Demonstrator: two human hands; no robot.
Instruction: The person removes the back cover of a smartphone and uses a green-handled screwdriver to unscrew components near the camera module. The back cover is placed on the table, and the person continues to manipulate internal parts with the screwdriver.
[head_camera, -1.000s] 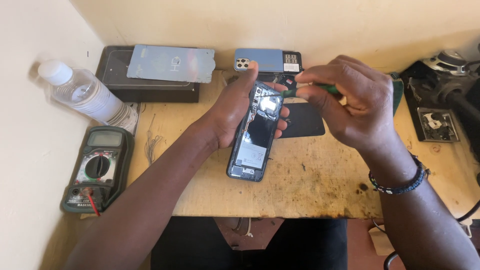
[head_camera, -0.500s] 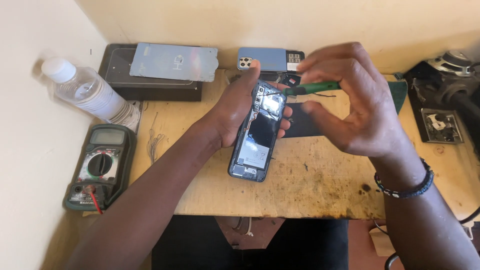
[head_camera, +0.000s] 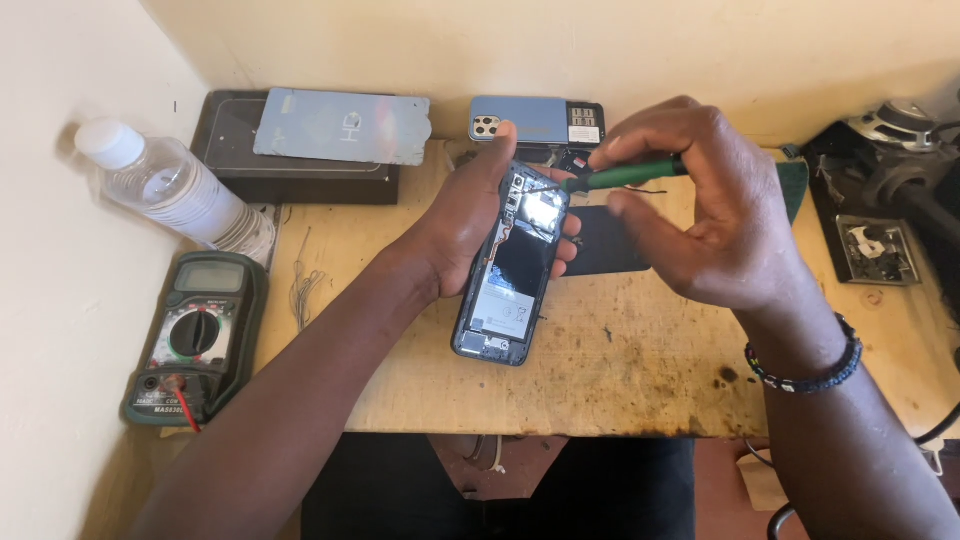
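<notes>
Here, an opened phone (head_camera: 510, 275) with its back cover off is tilting above the wooden bench (head_camera: 620, 370), its battery and circuit board showing; glare is washing out part of the upper board, so the small parts there are hard to read. The left hand (head_camera: 470, 215) is cupping the phone from behind and along its sides, fingers wrapping the far edge, so most of the palm is hiding behind the case. The right hand (head_camera: 700, 215) is pinching a green-handled screwdriver (head_camera: 625, 176) between thumb and forefinger, the other fingers curling loosely open; the tip is meeting the phone's upper end, though the exact point of contact is too small to make out. A beaded bracelet (head_camera: 805, 368) is circling the right wrist.

Just behind the hands, a dark flat pad (head_camera: 610, 245) is lying partly covered by them. Farther back, a blue phone back (head_camera: 535, 120) is resting by the wall, and a pale panel (head_camera: 340, 125) is lying on top of a black box (head_camera: 290, 175). To the left, a clear plastic bottle (head_camera: 175, 190) is lying on its side near a green multimeter (head_camera: 195, 335). At the right edge, dark equipment (head_camera: 885, 190) is being cut off by the frame.
</notes>
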